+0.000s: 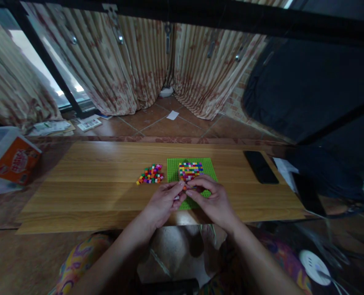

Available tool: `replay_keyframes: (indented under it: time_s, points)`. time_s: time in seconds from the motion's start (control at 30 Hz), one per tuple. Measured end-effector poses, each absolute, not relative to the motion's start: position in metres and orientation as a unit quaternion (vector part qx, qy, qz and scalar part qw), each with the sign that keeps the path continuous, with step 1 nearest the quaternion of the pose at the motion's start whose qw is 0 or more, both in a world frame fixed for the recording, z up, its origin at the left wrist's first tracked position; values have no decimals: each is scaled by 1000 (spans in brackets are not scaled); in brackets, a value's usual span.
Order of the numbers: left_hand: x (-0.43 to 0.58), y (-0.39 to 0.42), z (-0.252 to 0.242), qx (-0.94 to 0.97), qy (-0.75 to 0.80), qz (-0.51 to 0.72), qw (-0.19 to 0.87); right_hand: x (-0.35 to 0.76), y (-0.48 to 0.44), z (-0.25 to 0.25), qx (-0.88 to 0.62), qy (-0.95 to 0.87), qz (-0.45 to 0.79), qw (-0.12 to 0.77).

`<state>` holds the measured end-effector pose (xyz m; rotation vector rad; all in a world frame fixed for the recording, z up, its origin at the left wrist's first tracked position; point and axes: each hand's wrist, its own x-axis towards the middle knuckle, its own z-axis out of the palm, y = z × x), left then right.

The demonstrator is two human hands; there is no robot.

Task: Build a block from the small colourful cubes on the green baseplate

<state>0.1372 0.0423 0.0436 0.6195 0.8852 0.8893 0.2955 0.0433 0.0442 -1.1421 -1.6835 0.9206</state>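
Note:
A green studded baseplate (173, 166) lies on the wooden table, with a block of multicoloured bricks (191, 168) on its middle. Over the plate's near part, my left hand (166, 200) is closed in a pinch, with a small white piece showing by its fingers. Close beside it on the right, my right hand (211, 199) has thumb and index finger drawn together at the near edge of the brick block. Small orange bits show between the two hands; the fingers hide most of them. Left of the plate is a loose pile of small coloured bricks (151, 175).
The wooden table (92, 180) stretches across the view. A black phone (261, 166) lies at its right. A plastic bin (3, 155) with an orange label stands at the far left. Beyond the table are curtains and a tiled floor; a white round power socket (315, 267) sits lower right.

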Motion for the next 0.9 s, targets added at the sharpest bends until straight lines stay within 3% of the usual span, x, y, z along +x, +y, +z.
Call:
replay_keyframes:
  time_s: [0.5, 0.9]
  points:
    - [141, 41, 45, 307, 404, 389, 769, 293, 38, 44, -455, -710, 304, 443]
    - [113, 50, 56, 248, 448, 441, 737, 348, 61, 44, -562, -684, 263, 382]
